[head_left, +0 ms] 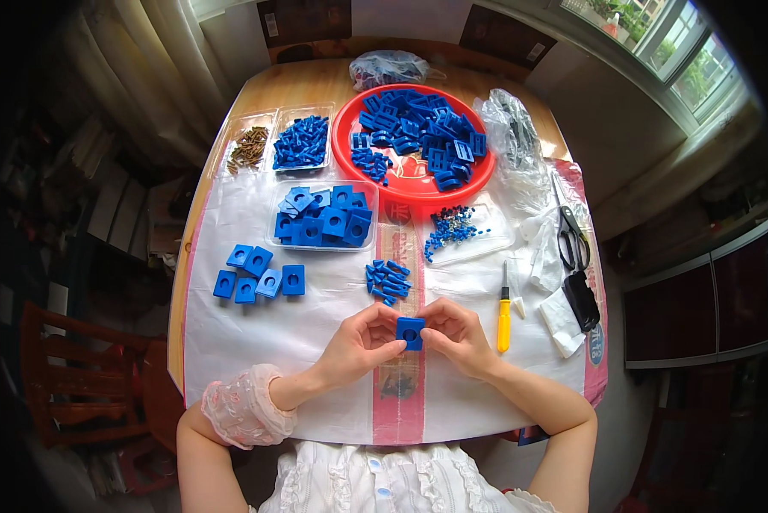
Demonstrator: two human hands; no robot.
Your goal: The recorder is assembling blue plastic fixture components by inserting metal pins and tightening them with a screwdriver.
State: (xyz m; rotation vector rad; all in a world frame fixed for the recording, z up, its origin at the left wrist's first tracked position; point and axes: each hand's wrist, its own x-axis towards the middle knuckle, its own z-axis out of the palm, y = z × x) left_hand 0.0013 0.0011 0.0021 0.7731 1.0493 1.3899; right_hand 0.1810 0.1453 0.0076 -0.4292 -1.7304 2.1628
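Observation:
Between my two hands, near the front of the table, is a blue square plastic piece (pixel 410 333) with a round recess in its face. My left hand (pixel 365 339) pinches its left edge between thumb and fingers. On the opposite edge my right hand (pixel 455 335) grips it the same way. Just beyond my fingers lies a small pile of narrow blue plastic pieces (pixel 388 280). Several similar square pieces (pixel 256 261) are loose to the left, and more fill a clear tray (pixel 279 242) behind them.
A red round tray (pixel 343 162) holds many blue parts at the back. Clear boxes of brown screws (pixel 248 150) and blue pegs (pixel 302 141) stand back left. Tiny blue parts (pixel 450 227) lie on a lid. To the right are a yellow-handled screwdriver (pixel 504 323), scissors (pixel 573 240) and a black object (pixel 581 301).

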